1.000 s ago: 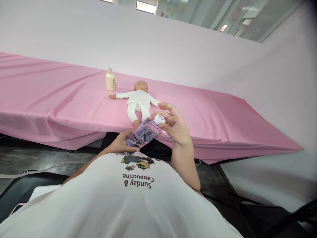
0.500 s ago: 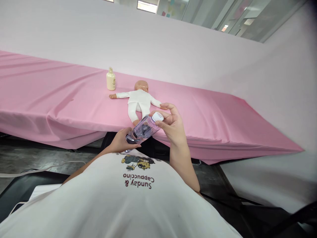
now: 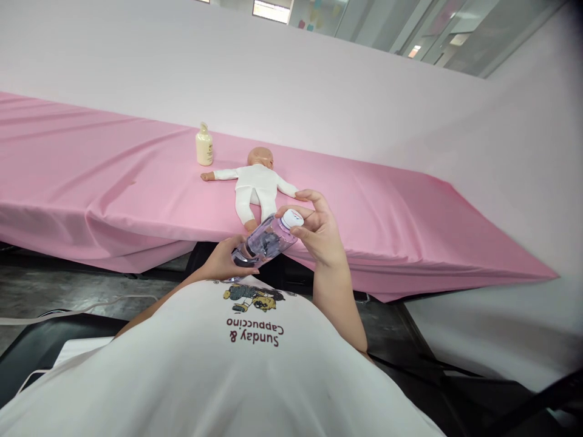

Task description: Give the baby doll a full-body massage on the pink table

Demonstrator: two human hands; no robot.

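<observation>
Bottle (image 3: 269,239) tilted, gripped low by my left hand (image 3: 223,258); right hand (image 3: 322,233) pinches cap (image 3: 293,218); I see doll (image 3: 256,179) beyond on tabletop (image 3: 378,206).

White shirt (image 3: 228,388), dark red "Sunday & Cappuccino" lettering (image 3: 255,331), cartoon print (image 3: 255,298), bare hands (image 3: 321,235)

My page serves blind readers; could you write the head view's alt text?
A person's left hand holds a tilted, clear bottle while the right hand grips its white cap. Beyond, a doll in white lies on a pink cloth near an upright cream bottle.
</observation>
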